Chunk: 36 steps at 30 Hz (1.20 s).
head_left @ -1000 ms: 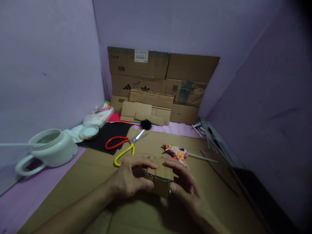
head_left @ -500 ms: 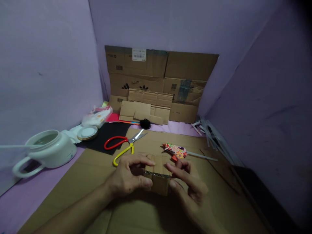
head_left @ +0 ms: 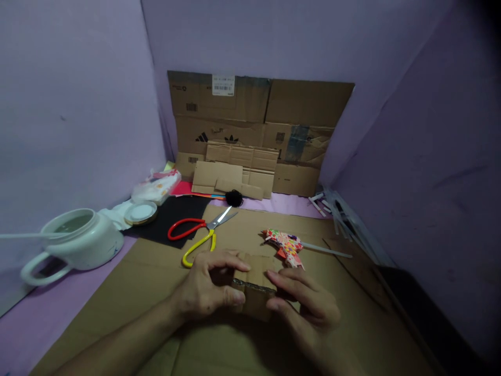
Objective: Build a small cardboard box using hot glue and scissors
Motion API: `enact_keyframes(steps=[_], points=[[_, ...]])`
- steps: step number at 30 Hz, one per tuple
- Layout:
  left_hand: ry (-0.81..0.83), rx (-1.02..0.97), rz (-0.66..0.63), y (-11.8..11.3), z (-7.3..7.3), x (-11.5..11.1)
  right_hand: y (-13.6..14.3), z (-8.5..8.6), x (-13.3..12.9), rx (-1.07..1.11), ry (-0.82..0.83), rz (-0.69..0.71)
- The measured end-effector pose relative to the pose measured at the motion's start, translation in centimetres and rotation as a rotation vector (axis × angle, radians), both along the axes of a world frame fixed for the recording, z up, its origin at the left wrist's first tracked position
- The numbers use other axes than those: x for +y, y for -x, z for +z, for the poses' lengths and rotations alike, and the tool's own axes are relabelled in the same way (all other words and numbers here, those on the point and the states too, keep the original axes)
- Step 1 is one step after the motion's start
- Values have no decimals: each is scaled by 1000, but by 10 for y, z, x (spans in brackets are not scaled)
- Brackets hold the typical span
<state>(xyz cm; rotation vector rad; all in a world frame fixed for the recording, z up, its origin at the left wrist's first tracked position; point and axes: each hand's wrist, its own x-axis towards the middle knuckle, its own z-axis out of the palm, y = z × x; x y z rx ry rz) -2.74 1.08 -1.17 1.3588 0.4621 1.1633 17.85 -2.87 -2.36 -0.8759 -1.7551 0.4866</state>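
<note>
A small box-like piece of folded cardboard [head_left: 255,300] is between my two hands, above the large cardboard sheet [head_left: 148,292]. My left hand [head_left: 209,282] grips its left side, thumb on the front face and fingers on top. My right hand [head_left: 307,303] pinches the right side, index finger at the top edge and thumb at the front. A dark seam runs along the piece's upper front edge; its underside is hidden. Just beyond lie scissors [head_left: 210,225] with red and yellow handles, blades apart, and a flower-patterned glue gun [head_left: 285,244] with a glue stick in its back.
To the left stands a white pot [head_left: 88,245] with a handle, near a round lid [head_left: 141,213] and black paper [head_left: 168,232]. Black yarn [head_left: 234,198] lies before cardboard pieces [head_left: 217,177] leaning on a flattened box [head_left: 309,104]. Glue sticks [head_left: 352,230] lie at right.
The cardboard piece has tipped slightly and lowered a little. My right hand has shifted down, with its fingers more stretched along the piece, uncovering more of the glue gun's handle.
</note>
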Motion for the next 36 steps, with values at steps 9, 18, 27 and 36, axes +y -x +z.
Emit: enact_keyframes(steps=[9,18,27,36], points=[[-8,83,30,2,7,-3,3,3,5,162,68,34],[-29,29,48,-1,4,-5,4,-4,6,143,99,58],[-85,234,219,5,-3,-7,7,-7,7,144,85,52],[-45,401,358,12,-20,-8,11,-9,13,172,-21,53]])
